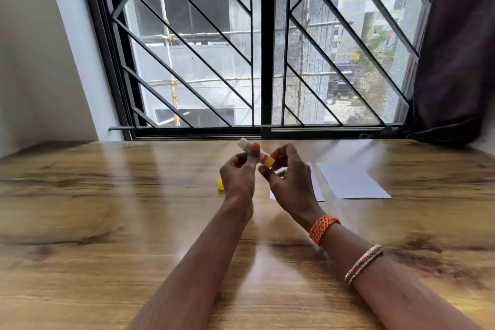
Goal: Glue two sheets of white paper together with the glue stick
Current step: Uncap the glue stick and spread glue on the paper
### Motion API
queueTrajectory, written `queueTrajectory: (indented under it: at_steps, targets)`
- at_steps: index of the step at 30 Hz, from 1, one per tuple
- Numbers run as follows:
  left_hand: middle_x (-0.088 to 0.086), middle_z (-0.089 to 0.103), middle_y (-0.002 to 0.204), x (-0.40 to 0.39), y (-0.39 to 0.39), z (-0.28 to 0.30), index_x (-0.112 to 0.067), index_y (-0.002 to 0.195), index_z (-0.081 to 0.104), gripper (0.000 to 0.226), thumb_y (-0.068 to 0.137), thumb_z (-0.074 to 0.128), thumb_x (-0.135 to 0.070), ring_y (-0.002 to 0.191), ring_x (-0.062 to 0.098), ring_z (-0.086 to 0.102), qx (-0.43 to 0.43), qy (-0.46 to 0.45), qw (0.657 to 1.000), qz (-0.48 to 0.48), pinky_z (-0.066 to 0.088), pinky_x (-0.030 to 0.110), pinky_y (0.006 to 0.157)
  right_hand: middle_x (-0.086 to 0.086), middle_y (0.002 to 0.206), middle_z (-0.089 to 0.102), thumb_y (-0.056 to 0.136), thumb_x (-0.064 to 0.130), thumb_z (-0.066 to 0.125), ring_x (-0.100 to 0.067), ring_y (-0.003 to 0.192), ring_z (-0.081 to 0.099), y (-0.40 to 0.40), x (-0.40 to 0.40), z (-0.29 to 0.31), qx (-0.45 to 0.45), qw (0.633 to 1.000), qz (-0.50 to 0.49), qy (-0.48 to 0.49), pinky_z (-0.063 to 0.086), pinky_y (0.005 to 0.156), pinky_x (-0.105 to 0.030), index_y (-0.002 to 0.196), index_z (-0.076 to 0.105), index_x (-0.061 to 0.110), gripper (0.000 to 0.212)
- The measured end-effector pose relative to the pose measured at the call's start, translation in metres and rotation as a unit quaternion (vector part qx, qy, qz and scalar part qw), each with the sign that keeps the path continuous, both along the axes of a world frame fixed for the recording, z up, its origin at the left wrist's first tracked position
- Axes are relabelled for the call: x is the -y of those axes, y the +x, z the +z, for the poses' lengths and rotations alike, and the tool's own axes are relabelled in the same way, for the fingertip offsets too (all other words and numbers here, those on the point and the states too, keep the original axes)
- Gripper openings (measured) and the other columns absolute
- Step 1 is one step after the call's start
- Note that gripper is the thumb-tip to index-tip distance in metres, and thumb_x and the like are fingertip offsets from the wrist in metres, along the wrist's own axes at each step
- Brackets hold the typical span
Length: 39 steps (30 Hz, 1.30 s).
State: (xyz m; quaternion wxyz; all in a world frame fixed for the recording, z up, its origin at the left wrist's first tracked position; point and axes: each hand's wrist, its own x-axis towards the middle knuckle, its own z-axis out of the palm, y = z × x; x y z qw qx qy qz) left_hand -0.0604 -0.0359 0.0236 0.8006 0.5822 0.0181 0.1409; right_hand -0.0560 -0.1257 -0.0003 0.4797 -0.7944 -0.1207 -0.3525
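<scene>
A glue stick [263,157] with a white tip and a yellow base is held above the wooden table, tilted with its white end up to the left. My left hand [238,174] grips its middle. My right hand [288,179] has its fingers on the yellow base end. The yellow cap [220,184] lies on the table just left of my left hand. One white sheet [351,181] lies flat to the right. A second white sheet [317,185] lies partly hidden behind my right hand.
The wooden table [107,209] stretches wide on both sides. A barred window [257,48] stands right behind its far edge. A dark curtain [458,56] hangs at the right, and a white wall [40,61] is at the left.
</scene>
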Motion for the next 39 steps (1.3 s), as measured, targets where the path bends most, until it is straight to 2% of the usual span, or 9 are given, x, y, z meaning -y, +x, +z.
queueTrajectory:
  at_steps: [5, 8, 10, 13, 16, 20, 25, 34, 39]
  targets:
    - [-0.005, 0.056, 0.066, 0.000, 0.000, 0.003, -0.016, 0.070, 0.061, 0.022, 0.085, 0.064, -0.032, 0.064, 0.005, 0.048, -0.004, -0.009, 1.000, -0.006, 0.041, 0.022, 0.065, 0.004, 0.070, 0.062, 0.074, 0.007, 0.078, -0.003, 0.063, 0.057, -0.002, 0.001, 0.002, 0.049, 0.998, -0.041, -0.010, 0.042, 0.060, -0.009, 0.076, 0.051, 0.019, 0.029]
    - [-0.005, 0.057, 0.069, -0.001, 0.000, 0.003, -0.018, 0.072, 0.063, 0.021, 0.087, 0.061, -0.031, 0.067, 0.007, 0.046, 0.002, -0.003, 1.000, -0.018, 0.040, 0.022, 0.065, -0.003, 0.067, 0.065, 0.086, 0.017, 0.065, -0.022, 0.065, 0.060, -0.001, 0.001, 0.004, 0.024, 0.998, -0.043, -0.024, 0.052, 0.065, -0.038, 0.073, 0.056, 0.013, 0.016]
    - [-0.006, 0.056, 0.068, 0.001, -0.001, 0.003, -0.016, 0.075, 0.064, 0.019, 0.088, 0.060, -0.030, 0.067, 0.007, 0.046, 0.003, -0.003, 1.000, -0.025, 0.040, 0.021, 0.063, -0.006, 0.061, 0.062, 0.096, 0.023, 0.050, -0.030, 0.062, 0.060, -0.003, 0.001, 0.003, -0.012, 1.000, -0.021, -0.018, 0.050, 0.064, -0.050, 0.074, 0.061, 0.011, 0.027]
    - [-0.005, 0.057, 0.069, 0.003, -0.002, 0.003, -0.013, 0.082, 0.066, 0.016, 0.087, 0.062, -0.028, 0.067, 0.007, 0.046, 0.004, 0.000, 1.000, -0.026, 0.040, 0.021, 0.062, 0.003, 0.057, 0.058, 0.101, 0.032, 0.038, -0.025, 0.061, 0.059, -0.008, 0.000, 0.005, -0.044, 0.998, -0.024, -0.024, 0.049, 0.074, -0.053, 0.070, 0.055, 0.028, 0.036]
    - [-0.006, 0.059, 0.069, 0.002, -0.001, 0.001, -0.014, 0.079, 0.066, 0.014, 0.085, 0.064, -0.026, 0.065, 0.004, 0.048, 0.006, -0.002, 1.000, -0.015, 0.041, 0.020, 0.063, 0.006, 0.065, 0.061, 0.098, 0.030, 0.045, -0.020, 0.068, 0.061, -0.011, -0.003, 0.008, -0.060, 0.998, -0.018, 0.000, 0.047, 0.085, -0.055, 0.081, 0.052, 0.025, 0.019]
    - [-0.008, 0.059, 0.065, 0.001, 0.001, -0.002, -0.017, 0.070, 0.064, 0.020, 0.086, 0.063, -0.028, 0.052, -0.004, 0.054, 0.011, -0.004, 1.000, -0.006, 0.044, 0.010, 0.053, -0.001, 0.075, 0.063, 0.084, 0.025, 0.068, -0.020, 0.075, 0.061, -0.014, -0.004, 0.009, -0.049, 0.999, -0.013, -0.002, 0.046, 0.086, -0.053, 0.095, 0.044, 0.019, 0.027]
    - [-0.008, 0.059, 0.066, 0.001, 0.002, -0.001, -0.017, 0.072, 0.064, 0.019, 0.087, 0.062, -0.029, 0.057, -0.001, 0.050, 0.018, 0.001, 1.000, -0.005, 0.043, 0.006, 0.050, -0.001, 0.077, 0.064, 0.081, 0.013, 0.068, -0.021, 0.077, 0.061, -0.009, -0.001, 0.002, -0.024, 0.998, -0.040, -0.050, 0.039, 0.089, -0.041, 0.094, 0.042, 0.020, 0.030]
    - [-0.007, 0.058, 0.065, -0.002, 0.004, -0.001, -0.017, 0.070, 0.064, 0.019, 0.085, 0.065, -0.029, 0.063, 0.003, 0.049, -0.004, 0.003, 1.000, -0.004, 0.041, 0.021, 0.065, 0.008, 0.080, 0.065, 0.071, 0.024, 0.078, -0.010, 0.079, 0.059, -0.003, 0.003, 0.003, 0.013, 0.986, -0.134, -0.097, 0.019, 0.078, -0.028, 0.082, 0.059, 0.024, 0.022]
    - [-0.002, 0.060, 0.076, -0.002, 0.005, -0.001, -0.004, 0.097, 0.070, 0.026, 0.087, 0.062, -0.027, 0.066, 0.005, 0.046, -0.004, 0.015, 0.999, -0.033, 0.041, 0.020, 0.066, 0.011, 0.069, 0.061, 0.078, 0.029, 0.068, -0.009, 0.075, 0.054, -0.002, 0.008, 0.005, -0.042, 0.991, -0.101, -0.077, 0.018, 0.079, -0.030, 0.073, 0.058, 0.023, 0.013]
